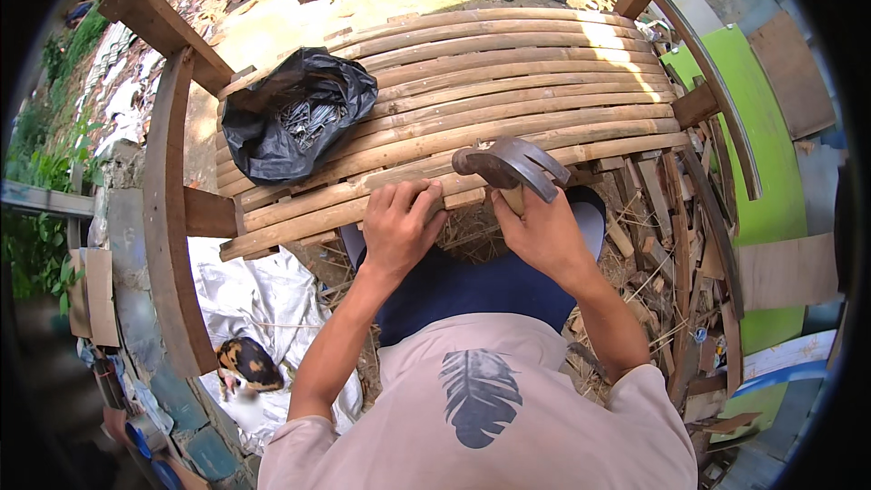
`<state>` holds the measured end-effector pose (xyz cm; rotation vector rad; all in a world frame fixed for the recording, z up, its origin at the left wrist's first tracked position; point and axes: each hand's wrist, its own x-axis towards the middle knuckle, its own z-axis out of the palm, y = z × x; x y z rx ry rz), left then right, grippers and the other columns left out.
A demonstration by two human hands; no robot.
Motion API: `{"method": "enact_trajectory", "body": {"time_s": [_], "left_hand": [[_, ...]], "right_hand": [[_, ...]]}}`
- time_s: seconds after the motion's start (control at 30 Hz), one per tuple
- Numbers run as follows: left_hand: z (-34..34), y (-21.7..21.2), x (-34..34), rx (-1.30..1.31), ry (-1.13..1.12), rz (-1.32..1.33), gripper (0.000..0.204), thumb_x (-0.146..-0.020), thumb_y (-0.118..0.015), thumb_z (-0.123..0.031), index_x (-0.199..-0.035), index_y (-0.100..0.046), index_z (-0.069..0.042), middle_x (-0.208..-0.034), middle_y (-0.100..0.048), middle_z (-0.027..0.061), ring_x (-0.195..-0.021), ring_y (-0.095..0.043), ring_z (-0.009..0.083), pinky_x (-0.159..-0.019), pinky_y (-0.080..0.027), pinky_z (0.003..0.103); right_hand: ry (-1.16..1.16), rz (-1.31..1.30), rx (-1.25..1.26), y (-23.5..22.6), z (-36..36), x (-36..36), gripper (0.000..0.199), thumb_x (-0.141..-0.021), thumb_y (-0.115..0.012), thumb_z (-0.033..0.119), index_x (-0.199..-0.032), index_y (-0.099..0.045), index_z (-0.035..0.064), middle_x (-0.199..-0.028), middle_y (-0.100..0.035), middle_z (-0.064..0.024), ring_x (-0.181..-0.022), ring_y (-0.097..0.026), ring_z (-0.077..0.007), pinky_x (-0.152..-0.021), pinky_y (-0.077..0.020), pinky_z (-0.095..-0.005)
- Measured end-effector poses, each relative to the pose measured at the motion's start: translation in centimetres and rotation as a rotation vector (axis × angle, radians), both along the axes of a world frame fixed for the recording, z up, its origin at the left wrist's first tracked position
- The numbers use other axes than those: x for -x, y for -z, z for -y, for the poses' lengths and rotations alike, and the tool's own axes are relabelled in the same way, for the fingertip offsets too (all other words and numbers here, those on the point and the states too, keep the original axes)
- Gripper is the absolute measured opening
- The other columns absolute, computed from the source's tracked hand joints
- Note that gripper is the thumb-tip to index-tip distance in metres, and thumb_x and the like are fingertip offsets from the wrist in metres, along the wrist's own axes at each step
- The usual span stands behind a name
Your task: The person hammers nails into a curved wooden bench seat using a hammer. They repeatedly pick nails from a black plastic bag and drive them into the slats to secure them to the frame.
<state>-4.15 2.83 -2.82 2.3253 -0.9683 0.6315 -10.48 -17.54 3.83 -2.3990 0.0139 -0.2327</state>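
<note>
My right hand is wrapped round the handle of a claw hammer, close below its head. The dark metal head lies over the front slats, with its claw turned to the right. To the left of it, my left hand grips the near edge of the bamboo slats, its fingers bent over the front bamboo slat. Whether a nail is under those fingers I cannot tell. A black plastic bag stands open on the slats at the left, with many loose nails inside.
Wooden posts and rails frame the bench on both sides. Scrap wood is piled at the right beside a green panel. On a white sheet at the lower left lies a calico cat.
</note>
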Motion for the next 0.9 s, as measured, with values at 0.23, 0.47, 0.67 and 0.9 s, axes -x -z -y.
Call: {"method": "enact_trajectory", "body": {"time_s": [0.23,0.47,0.67,0.9], "left_hand": [[0.2,-2.3,0.3,0.053,0.047,-0.099,0.040,-0.067,-0.089,-0.022,-0.098,-0.069,-0.007,-0.097,-0.064,0.0056,-0.089,-0.059,0.0278,-0.082,-0.047,0.041],[4.0,-5.0,-2.8,0.077,0.061,-0.210,0.030,-0.076,-0.084,-0.025,-0.091,-0.071,-0.004,-0.087,-0.065,0.0099,-0.084,-0.062,0.0309,-0.077,-0.049,0.041],[13.2,-5.2,-6.4,-0.170,0.207,-0.185,0.057,-0.087,-0.072,-0.046,-0.128,-0.063,-0.007,-0.139,-0.055,0.0182,-0.128,-0.051,0.0362,-0.109,-0.040,0.046],[21.1,-3.2,-5.2,-0.391,0.373,-0.159,0.069,-0.098,-0.049,-0.057,-0.149,-0.046,-0.011,-0.157,-0.040,0.0142,-0.148,-0.029,0.0336,-0.123,-0.020,0.049]], "right_hand": [[-0.074,-0.162,0.091,0.1,0.3,1.2,0.027,-0.081,-0.064,0.007,-0.104,-0.054,0.0007,-0.079,-0.067,-0.0250,-0.078,-0.066,-0.0459,-0.069,-0.0530,-0.0545],[0.188,0.241,0.160,1.5,6.2,0.3,0.033,-0.084,-0.072,0.009,-0.115,-0.060,0.0041,-0.104,-0.065,-0.0146,-0.100,-0.062,-0.0397,-0.081,-0.0528,-0.0475],[0.397,0.265,0.236,1.7,16.4,-3.6,0.034,-0.079,-0.070,0.005,-0.111,-0.058,-0.0016,-0.100,-0.063,-0.0232,-0.100,-0.060,-0.0447,-0.085,-0.0495,-0.0519],[0.573,0.160,0.178,2.8,26.0,-3.8,0.037,-0.086,-0.072,0.019,-0.112,-0.060,-0.0034,-0.109,-0.063,-0.0273,-0.102,-0.060,-0.0465,-0.089,-0.0487,-0.0521]]}}
